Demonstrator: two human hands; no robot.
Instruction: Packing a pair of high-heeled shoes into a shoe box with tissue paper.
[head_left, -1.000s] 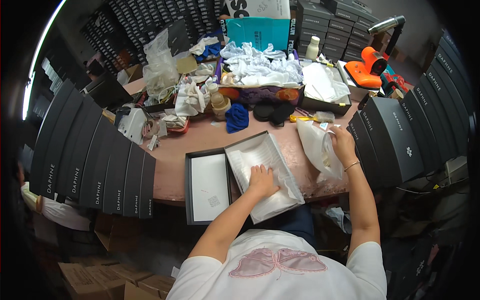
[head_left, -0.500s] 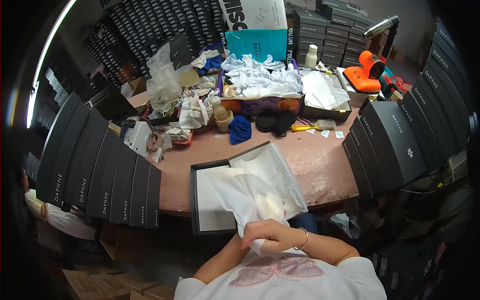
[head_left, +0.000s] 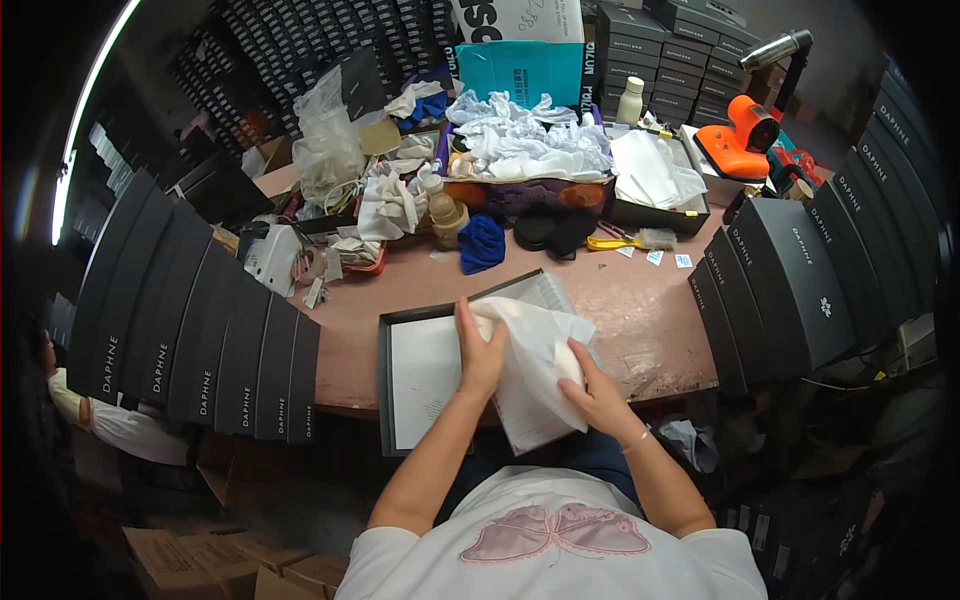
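Between both hands I hold a bundle in thin white wrapping [head_left: 532, 350], with a rounded cream-coloured item partly showing through. My left hand [head_left: 482, 352] is closed round its left side, thumb up. My right hand [head_left: 598, 396] grips the right side, fingers bent over the wrapping. What lies inside is mostly hidden. Beneath the bundle is an open shoebox part lined with white paper [head_left: 527, 425], tilted at the table's edge. Left of it lies the other dark box half [head_left: 388, 400] with a white inside [head_left: 420, 365].
Dark shoeboxes are stacked at left [head_left: 190, 320] and right [head_left: 790, 270]. Behind are a carton of crumpled white paper [head_left: 530, 145], a tray of white sheets [head_left: 650, 175], a blue cloth [head_left: 482, 245], a yellow-handled brush [head_left: 630, 241] and an orange device [head_left: 740, 140].
My hands have moved apart and forward, away from my body. The bundle has been lifted and turned, and its wrapping gathered closer. My left hand, hidden before, now shows.
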